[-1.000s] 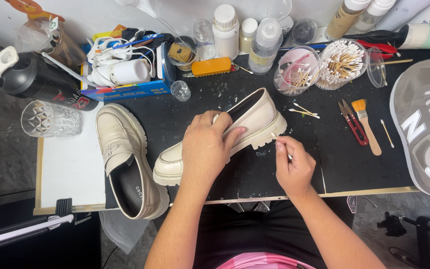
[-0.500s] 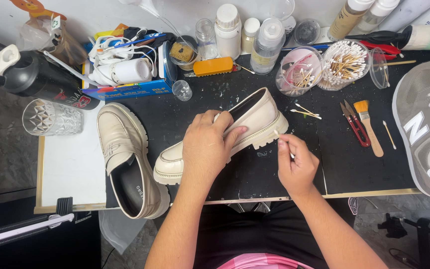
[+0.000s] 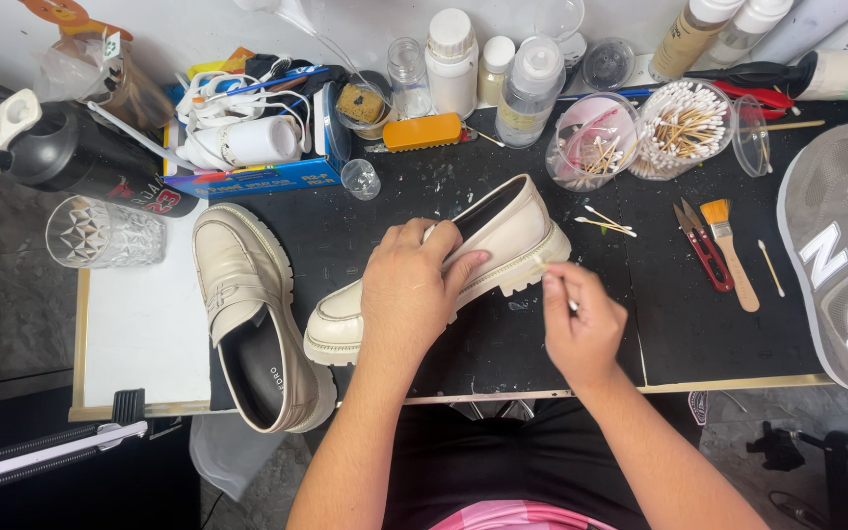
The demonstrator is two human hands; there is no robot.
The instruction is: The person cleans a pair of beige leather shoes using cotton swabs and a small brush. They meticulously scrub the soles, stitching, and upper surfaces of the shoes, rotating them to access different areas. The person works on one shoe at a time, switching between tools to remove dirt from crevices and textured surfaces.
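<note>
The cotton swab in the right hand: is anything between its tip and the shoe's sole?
Nothing visible. The right hand holds the cotton swab with its tip at the sole edge of the cream loafer, which the left hand steadies.

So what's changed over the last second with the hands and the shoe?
Very little. The right hand keeps its pinch on the cotton swab and has nudged its tip along the heel edge of the sole. The left hand stays clamped over the loafer, which hasn't shifted. The second loafer and the sneaker lie as before.
</note>
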